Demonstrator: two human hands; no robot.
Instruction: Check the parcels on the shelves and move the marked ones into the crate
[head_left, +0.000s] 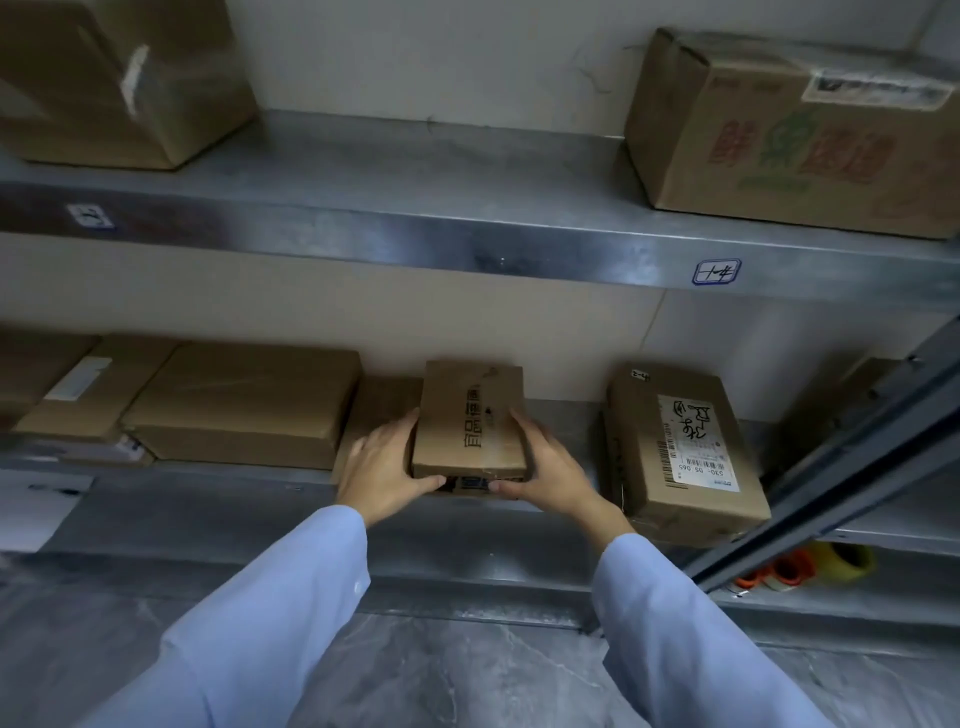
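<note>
Currently both hands clamp one small parcel (470, 418) at the front edge of the lower shelf (218, 512). Left hand (382, 470) on its left side, right hand (553, 467) on its right, fingers (511, 486) curled under the near end, thumbs along the sides. Light-blue sleeves (260, 618) nearest the camera. Labelled parcel (685, 444) just beside it on the right, flat parcels (244, 402) to the left. Upper shelf (441, 234): one box (119, 78) at the left end, printed box (800, 135) at the right end.
</note>
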